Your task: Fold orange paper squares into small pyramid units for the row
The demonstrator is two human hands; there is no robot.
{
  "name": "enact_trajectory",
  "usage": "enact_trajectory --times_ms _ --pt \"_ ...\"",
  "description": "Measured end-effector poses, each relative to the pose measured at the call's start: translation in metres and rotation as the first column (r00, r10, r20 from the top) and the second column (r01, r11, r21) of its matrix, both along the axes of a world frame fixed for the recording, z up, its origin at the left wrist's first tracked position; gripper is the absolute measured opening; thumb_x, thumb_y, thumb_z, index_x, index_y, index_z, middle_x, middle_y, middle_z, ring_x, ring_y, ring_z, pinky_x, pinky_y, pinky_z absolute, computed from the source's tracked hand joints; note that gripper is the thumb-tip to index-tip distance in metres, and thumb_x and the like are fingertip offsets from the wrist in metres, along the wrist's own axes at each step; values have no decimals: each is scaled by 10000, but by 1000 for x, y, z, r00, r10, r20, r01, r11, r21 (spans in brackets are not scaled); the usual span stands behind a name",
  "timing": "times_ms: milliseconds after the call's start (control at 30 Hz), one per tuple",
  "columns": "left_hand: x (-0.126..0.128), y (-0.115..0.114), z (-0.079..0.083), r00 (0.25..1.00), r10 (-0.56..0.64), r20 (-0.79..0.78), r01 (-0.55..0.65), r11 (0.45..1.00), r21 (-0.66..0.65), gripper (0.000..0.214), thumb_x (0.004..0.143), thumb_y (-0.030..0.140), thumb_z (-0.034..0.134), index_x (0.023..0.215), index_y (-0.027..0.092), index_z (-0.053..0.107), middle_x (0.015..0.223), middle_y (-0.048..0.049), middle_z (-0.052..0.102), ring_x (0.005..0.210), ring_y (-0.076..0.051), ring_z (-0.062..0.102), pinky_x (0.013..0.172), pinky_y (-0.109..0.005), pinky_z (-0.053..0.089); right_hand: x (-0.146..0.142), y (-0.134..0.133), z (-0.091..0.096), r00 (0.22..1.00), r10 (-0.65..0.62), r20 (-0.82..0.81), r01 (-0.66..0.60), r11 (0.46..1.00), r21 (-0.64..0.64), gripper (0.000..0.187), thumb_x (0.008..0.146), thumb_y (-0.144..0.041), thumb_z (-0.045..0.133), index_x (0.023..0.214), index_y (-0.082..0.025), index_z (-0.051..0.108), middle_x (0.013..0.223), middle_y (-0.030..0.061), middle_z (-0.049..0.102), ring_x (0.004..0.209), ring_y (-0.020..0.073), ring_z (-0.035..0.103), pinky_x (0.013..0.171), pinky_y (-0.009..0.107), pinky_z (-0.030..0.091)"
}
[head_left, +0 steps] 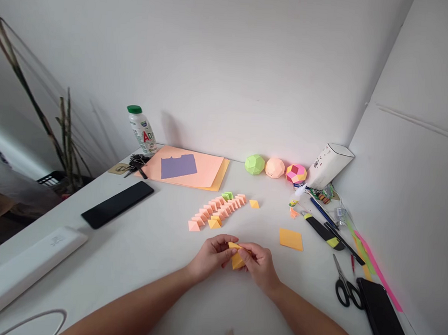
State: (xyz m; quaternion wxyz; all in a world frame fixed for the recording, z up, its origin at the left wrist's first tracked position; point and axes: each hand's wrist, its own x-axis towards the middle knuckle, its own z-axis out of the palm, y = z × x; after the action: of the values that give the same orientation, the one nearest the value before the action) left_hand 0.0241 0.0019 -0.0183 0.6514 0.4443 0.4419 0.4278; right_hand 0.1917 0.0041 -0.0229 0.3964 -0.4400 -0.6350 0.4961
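Note:
Between my two hands is a partly folded piece of orange paper (237,261), with creases showing on its face. My left hand (214,255) pinches its left side with thumb and fingers. On the other side my right hand (258,263) grips it, thumb on top. Just beyond them lie two rows of folded peach paper units (206,213), with a few green units (227,195) at the far end and orange units (215,222) at the near end. A flat orange square (291,239) rests right of my hands, and a small folded orange piece (254,204) lies farther back.
Paper balls (275,167) line the wall. Scissors (348,286), a utility knife (322,231) and a black case (385,319) lie right. Peach sheets (208,169), a bottle (142,132), a black phone-like slab (117,204) and a long white device (31,272) are left.

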Motion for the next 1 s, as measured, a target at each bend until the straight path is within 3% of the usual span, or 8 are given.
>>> enact_trajectory --times_ms 367,733,1000 --pt "-1 2 -2 999 8 33 -7 1000 -23 361 646 432 725 837 143 625 470 81 463 417 -57 408 441 -201 349 0 -1 5 997 43 -61 -48 996 -76 294 828 -413 551 813 -149 677 553 6 605 428 112 543 408 219 465" --pt "0 4 -1 999 -14 48 15 999 -29 331 652 428 724 771 136 623 465 68 477 408 -59 399 432 -202 333 1 -2 0 998 56 -29 -57 997 -56 297 843 -409 531 899 -149 662 634 16 617 459 99 524 431 217 486" --pt "-2 4 2 997 -54 51 54 999 1 322 668 441 709 721 149 583 499 63 478 426 -60 400 444 -202 328 0 -1 1 997 66 -45 -68 997 -36 283 828 -414 543 836 -164 675 605 3 597 457 103 517 415 218 490"
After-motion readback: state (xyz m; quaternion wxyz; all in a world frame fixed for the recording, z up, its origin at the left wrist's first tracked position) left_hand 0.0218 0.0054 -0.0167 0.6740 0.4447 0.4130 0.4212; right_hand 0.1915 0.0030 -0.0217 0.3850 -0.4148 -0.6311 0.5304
